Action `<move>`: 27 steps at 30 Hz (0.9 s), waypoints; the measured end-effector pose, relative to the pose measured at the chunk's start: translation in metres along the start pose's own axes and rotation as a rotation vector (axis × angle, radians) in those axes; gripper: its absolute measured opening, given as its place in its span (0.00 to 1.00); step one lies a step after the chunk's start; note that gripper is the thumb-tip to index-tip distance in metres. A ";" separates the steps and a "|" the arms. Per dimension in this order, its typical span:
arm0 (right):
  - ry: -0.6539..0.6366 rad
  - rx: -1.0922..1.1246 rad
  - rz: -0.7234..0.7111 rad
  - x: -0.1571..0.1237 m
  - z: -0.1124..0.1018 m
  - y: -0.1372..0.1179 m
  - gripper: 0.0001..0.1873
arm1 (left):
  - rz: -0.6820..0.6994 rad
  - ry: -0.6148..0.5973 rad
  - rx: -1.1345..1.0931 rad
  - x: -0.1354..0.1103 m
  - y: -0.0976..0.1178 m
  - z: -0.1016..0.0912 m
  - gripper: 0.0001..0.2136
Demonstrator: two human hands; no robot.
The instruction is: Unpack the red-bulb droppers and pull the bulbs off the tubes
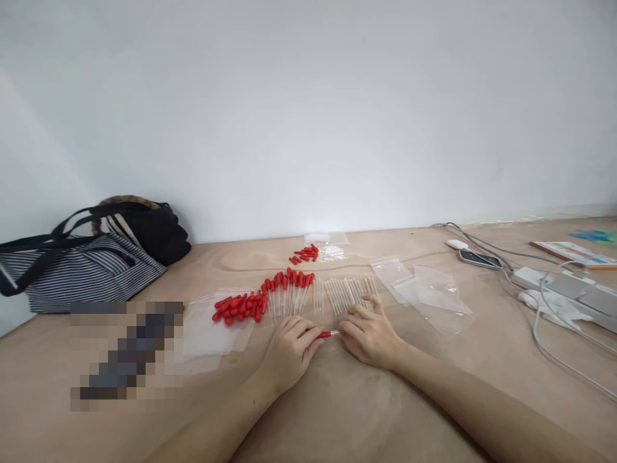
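Note:
My left hand (293, 347) pinches a red rubber dropper bulb (326, 334) between thumb and fingers. From the right, my right hand (370, 335) grips a thin glass tube (335, 332), whose visible end meets the mouth of the bulb. Most of the tube is hidden in my fingers. Just beyond my right hand lies a row of bare glass tubes (343, 297). Droppers fitted with red bulbs (292, 297) lie side by side above my left hand. A heap of loose red bulbs (241, 308) rests to their left, on clear plastic bags (212, 337).
Near the wall lie smaller red bulbs (304, 254) and thin tubes (333, 253). Clear zip bags (429, 292) are right of the tubes. Farther right are a power strip (569, 289), cables and a phone (479, 259). A striped bag (96, 273) stands at left, behind a blurred-out patch.

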State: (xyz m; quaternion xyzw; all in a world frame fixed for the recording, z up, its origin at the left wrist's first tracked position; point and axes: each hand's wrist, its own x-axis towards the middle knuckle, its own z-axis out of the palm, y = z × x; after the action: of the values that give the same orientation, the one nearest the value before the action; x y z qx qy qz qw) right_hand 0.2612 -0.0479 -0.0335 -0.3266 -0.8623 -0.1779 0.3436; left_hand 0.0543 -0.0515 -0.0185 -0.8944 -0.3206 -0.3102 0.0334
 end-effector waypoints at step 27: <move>-0.028 0.053 0.110 -0.004 -0.005 0.007 0.10 | -0.090 0.047 0.196 -0.003 -0.018 -0.011 0.10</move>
State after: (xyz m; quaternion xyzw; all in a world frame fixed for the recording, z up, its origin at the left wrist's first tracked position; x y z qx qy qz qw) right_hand 0.2710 -0.0472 -0.0320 -0.3668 -0.8522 -0.1314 0.3491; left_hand 0.0360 -0.0420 -0.0138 -0.8641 -0.3882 -0.2994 0.1143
